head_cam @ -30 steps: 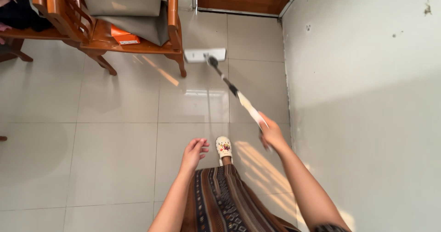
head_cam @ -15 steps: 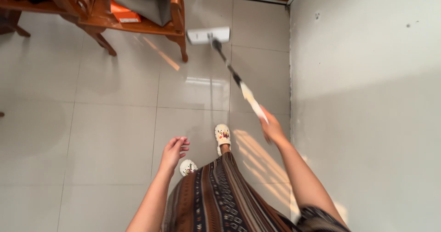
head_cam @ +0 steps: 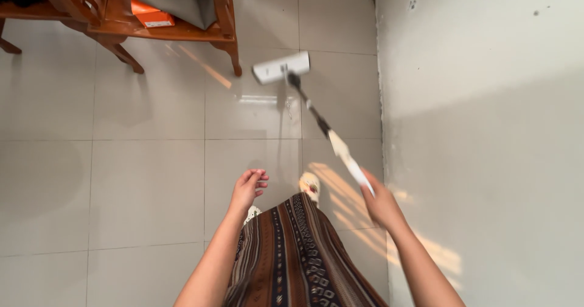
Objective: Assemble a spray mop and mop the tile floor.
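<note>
My right hand [head_cam: 382,205] grips the white end of a long mop handle [head_cam: 325,129] that slants up and left across the tiled floor. Its flat white mop head [head_cam: 280,67] rests on the tiles just right of a wooden chair leg [head_cam: 235,60]. My left hand [head_cam: 248,186] hangs free over the floor with loosely curled fingers, holding nothing. Below the hands a brown patterned skirt [head_cam: 292,252] covers my legs, and a white slipper [head_cam: 311,185] peeks out beside it.
A wooden chair [head_cam: 152,15] with a grey cushion and an orange box stands at the top left. A pale wall [head_cam: 486,130] runs down the right side. Glossy light tiles [head_cam: 121,179] cover the floor, with sun stripes near my feet.
The mop head has been pulled back toward me and away from the chair. My right hand moved lower with the handle, and my left hand shifted slightly right.
</note>
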